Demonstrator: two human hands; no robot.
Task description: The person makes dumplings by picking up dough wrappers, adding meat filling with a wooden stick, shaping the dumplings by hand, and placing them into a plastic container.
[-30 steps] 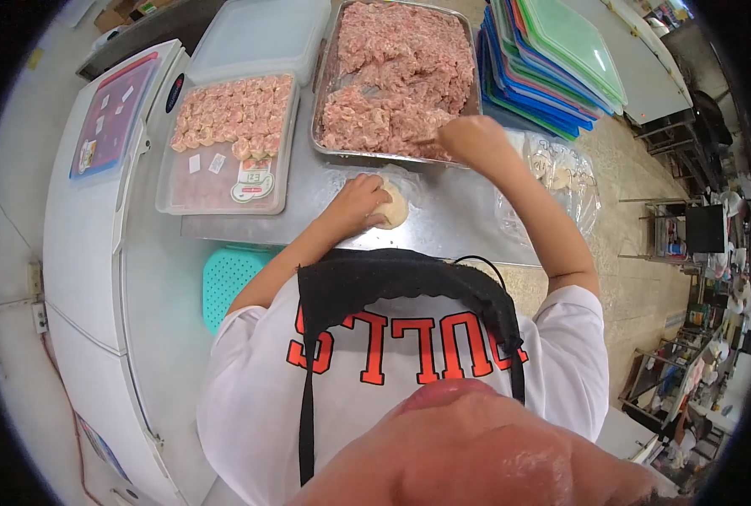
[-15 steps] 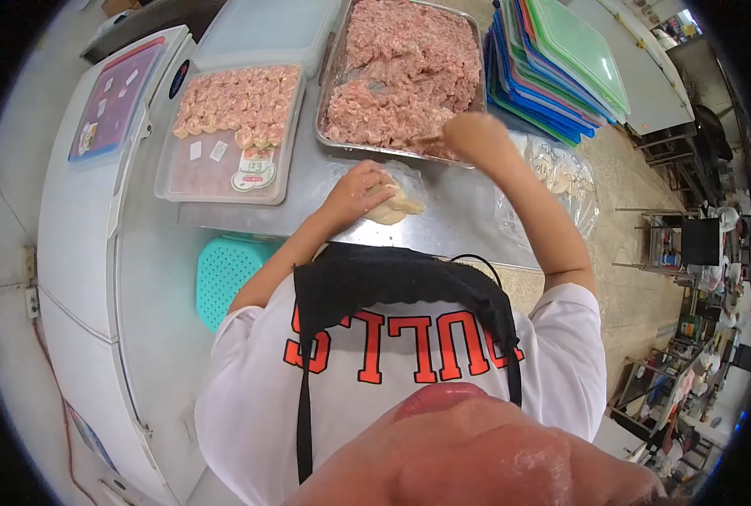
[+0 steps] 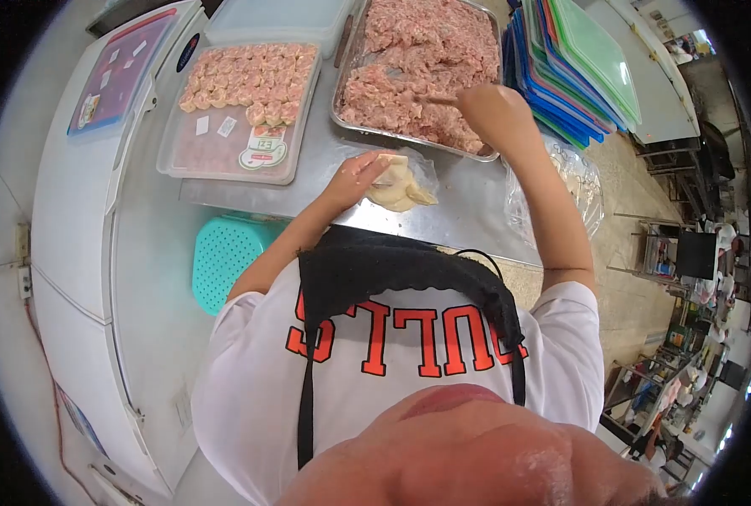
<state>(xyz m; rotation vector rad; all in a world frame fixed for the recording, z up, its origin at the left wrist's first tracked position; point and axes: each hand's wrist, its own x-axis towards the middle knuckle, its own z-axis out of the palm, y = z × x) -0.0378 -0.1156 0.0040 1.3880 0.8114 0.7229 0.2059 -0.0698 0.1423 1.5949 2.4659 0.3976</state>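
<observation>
My left hand (image 3: 357,179) is closed on a pale dough wrapper at the left side of a small pile of wrappers (image 3: 402,192), which lies on clear plastic. My right hand (image 3: 495,114) is wrapped round a thin brown stick (image 3: 437,100), whose far end meets the minced meat (image 3: 426,51). The meat fills a large metal tray (image 3: 409,142). On the left, rows of meat-filled dumplings (image 3: 249,80) sit in a shallow plastic box (image 3: 223,156) with labels at its near side.
Green, blue and red plastic lids (image 3: 573,72) are stacked right of the tray. A plastic bag of wrappers (image 3: 567,181) lies on the steel table (image 3: 468,207). A teal perforated basket (image 3: 228,260) is below the table's left part.
My right hand has moved up and slightly right over the meat with the stick. My left hand has turned a little and now holds a wrapper up from the pile. The view has shifted slightly.
</observation>
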